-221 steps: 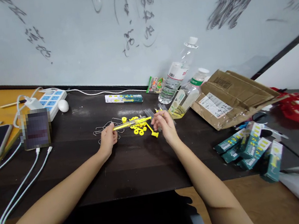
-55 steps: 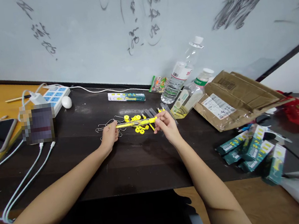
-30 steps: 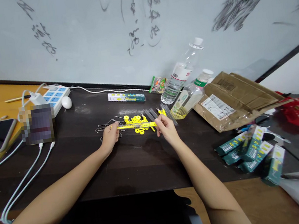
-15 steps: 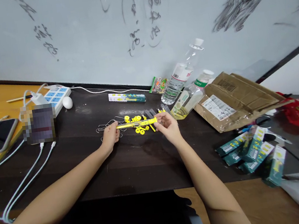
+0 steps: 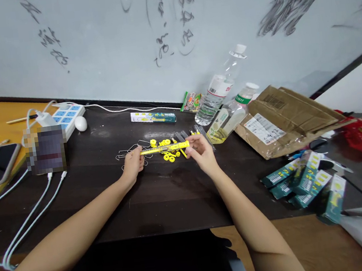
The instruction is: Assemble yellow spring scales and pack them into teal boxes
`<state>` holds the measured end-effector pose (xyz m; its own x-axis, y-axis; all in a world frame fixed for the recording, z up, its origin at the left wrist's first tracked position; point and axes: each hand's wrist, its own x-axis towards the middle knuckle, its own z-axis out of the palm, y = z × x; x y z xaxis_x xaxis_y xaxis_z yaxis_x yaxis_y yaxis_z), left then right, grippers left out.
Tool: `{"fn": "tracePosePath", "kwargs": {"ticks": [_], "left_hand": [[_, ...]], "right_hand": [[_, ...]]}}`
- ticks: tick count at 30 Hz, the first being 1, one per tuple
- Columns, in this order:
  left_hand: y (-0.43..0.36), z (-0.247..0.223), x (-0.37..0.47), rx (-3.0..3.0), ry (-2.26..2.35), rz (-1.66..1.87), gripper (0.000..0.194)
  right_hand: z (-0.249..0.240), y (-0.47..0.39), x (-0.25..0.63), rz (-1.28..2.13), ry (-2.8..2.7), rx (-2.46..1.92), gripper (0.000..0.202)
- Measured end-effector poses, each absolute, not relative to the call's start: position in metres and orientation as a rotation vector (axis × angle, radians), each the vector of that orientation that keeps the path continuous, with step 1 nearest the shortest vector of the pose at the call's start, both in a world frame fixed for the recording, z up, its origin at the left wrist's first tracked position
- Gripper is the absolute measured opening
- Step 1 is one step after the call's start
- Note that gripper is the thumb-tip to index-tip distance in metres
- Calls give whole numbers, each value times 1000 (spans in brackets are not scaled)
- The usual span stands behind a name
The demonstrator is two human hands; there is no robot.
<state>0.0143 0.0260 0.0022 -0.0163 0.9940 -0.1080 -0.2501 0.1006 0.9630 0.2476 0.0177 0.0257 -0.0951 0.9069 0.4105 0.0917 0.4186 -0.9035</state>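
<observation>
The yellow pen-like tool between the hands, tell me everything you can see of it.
The yellow pen-like tool is long and slim, and looks like plastic: partly clear along its length, with a solid yellow section at its right end and small darker parts inside, too small to make out. It lies nearly level from left to right, held above the dark table, in front of loose yellow pieces. The left hand grips one end; the right hand has its fingertips at the other, though whether they grip is unclear.

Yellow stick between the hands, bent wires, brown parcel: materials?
Yellow stick: probably plastic, partly clear, since inner parts show through. Bent wires: likely bare metal, thin with a grey sheen. Brown parcel: cardboard or heavy paper, creased; glossy patches suggest tape.
</observation>
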Motion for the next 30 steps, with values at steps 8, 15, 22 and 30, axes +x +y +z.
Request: {"fn": "tracePosePath", "kwargs": {"ticks": [8,15,22,30], "left_hand": [[27,2,15,933,1094,1260,34],[26,2,15,931,1104,1262,33],[25,4,15,928,1095,1264,33],[25,6,15,924,1112,1252,34]], "right_hand": [[31,16,248,840,-1498,-929,27],[31,16,248,803,-1521,-904,24],[33,16,251,800,-1453,-931,24],[33,16,250,820,-1491,-885,25]]}}
